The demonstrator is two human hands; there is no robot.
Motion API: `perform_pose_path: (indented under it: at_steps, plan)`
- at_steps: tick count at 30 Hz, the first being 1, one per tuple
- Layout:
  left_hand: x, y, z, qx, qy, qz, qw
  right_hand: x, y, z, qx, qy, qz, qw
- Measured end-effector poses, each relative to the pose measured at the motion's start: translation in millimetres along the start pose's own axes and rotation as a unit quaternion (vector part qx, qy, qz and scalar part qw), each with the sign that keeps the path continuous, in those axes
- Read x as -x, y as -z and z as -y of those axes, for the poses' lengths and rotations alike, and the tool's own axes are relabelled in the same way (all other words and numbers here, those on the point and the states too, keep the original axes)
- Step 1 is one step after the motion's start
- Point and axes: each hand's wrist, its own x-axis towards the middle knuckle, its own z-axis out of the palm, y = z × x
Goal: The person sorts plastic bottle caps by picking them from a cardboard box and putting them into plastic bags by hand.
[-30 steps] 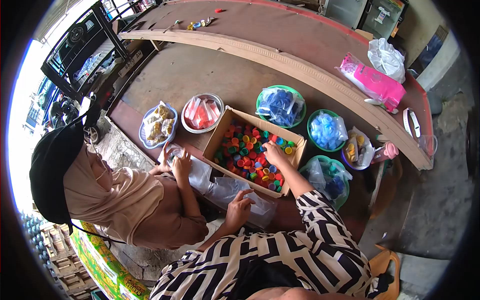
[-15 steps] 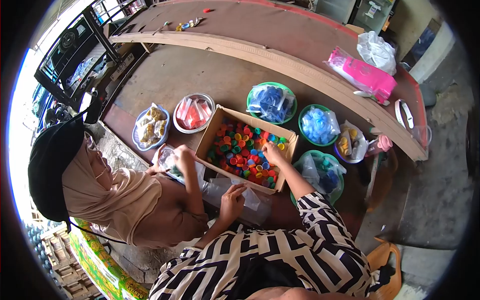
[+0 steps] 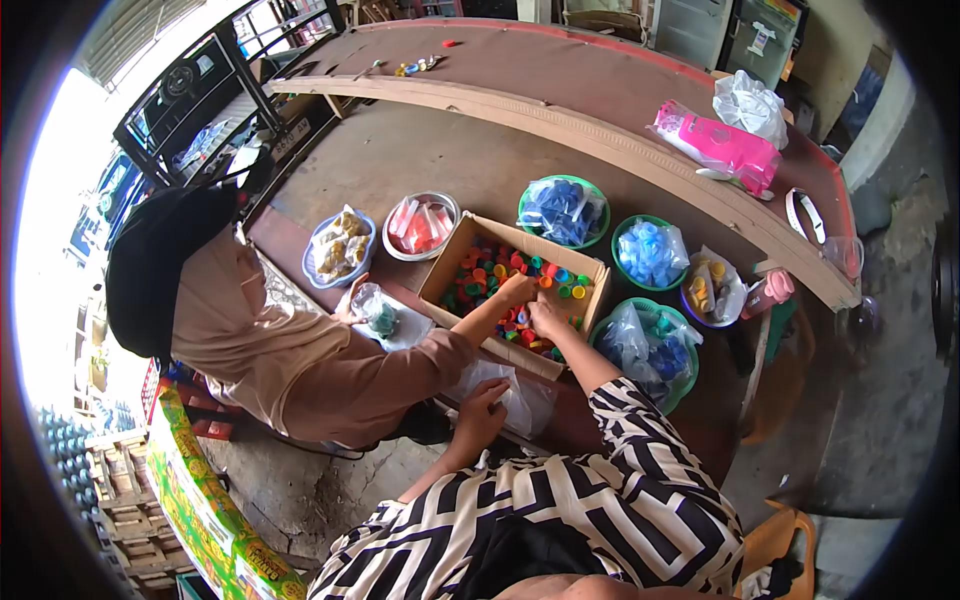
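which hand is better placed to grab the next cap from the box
Probably the right hand: it reaches into the cardboard box, among the coloured caps, while the left hand is outside the box, near clear plastic.

The right hand (image 3: 547,316) reaches among boxed coloured caps (image 3: 578,292), near a co-worker's hand (image 3: 518,290).

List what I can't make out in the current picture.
Whether the right hand holds anything: head view, mostly hidden by the hand itself.
Floor of the cardboard box beneath its bottle caps: head view, covered by them.
Print on the pink packet: head view, too small and blurred.
Lower part of the orange chair: head view, cut off by bottom edge.
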Motion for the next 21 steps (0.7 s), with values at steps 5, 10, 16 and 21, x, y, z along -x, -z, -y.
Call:
perform_pose_path:
  at_steps: [5, 10, 16, 21]
  plan:
    - [6.7, 8.6, -2.1, -0.003, 0.05, -0.012, 0.999, 16.7, 23.2, -10.9, -0.12, 0.018, 0.001, 0.993]
    - [-3.9, 3.8, 0.5, -0.017, -0.002, -0.054, 0.998, 79.7, 79.1, 32.3, -0.421, 0.035, 0.048, 0.905]
    - [-21.1, 4.3, -30.0, 0.11, 0.04, -0.008, 0.993, 172.8, 107.3, 117.7, -0.382, 0.213, 0.053, 0.898]
    - [-25.2, 12.5, -48.0, 0.135, 0.049, 0.0, 0.99, 190.2, 119.6, 127.8, -0.013, 0.243, -0.03, 0.969]
